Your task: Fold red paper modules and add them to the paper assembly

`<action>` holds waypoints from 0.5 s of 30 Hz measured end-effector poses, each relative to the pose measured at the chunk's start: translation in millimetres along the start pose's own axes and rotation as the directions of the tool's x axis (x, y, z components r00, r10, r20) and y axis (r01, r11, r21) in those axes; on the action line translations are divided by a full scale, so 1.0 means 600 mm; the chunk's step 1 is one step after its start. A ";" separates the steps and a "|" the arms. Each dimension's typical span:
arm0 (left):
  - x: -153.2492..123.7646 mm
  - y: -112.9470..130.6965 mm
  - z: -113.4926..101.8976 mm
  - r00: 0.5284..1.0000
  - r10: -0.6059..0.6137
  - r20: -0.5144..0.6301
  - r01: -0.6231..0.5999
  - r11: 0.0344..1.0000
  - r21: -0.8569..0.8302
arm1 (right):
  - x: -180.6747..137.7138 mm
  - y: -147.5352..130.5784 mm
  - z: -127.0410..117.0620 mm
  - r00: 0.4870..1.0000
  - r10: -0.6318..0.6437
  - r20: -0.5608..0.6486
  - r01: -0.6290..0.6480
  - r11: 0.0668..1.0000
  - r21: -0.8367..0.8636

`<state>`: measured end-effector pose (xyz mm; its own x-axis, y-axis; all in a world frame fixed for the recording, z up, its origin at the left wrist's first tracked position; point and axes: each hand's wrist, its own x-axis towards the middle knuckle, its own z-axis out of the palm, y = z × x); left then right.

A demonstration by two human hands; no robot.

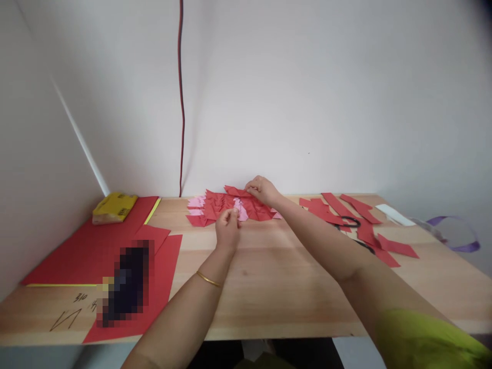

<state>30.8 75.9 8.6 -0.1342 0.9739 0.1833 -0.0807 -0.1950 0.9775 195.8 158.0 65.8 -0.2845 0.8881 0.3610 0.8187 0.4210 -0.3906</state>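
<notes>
At the back middle of the table lies a pile of folded, cut paper pieces, red and pink with pointed ends. My right hand reaches to the far side of the pile, its fingers pinched on the edge of a red paper strip. Closer to me, my left hand is at the pile's near edge, thumb and fingers together beside a pink paper piece. Whether the left fingers grip that pink piece cannot be made out.
Black-handled scissors lie among red paper scraps on the right, near a white strip. Large red sheets and a yellow packet are on the left. A blurred-out dark object rests on red paper. A wall stands behind the wooden table.
</notes>
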 end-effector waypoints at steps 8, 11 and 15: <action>-0.010 0.017 0.007 0.996 0.015 0.090 -0.025 0.994 0.104 | 0.022 0.018 0.038 0.997 -0.046 0.057 0.055 0.987 -0.154; -0.013 0.022 0.010 0.993 -0.001 0.121 -0.012 0.994 0.112 | 0.020 0.018 0.044 0.998 -0.037 0.055 0.046 0.984 -0.173; -0.013 0.021 0.010 0.992 -0.004 0.128 -0.012 0.993 0.121 | 0.018 0.016 0.050 1.000 -0.011 0.020 0.014 0.980 -0.196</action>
<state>37.1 66.4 19.9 -0.0060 0.9815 0.1912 0.0413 -0.1908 0.9808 185.8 177.3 40.4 -0.3030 0.8870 0.3485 0.8964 0.3894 -0.2116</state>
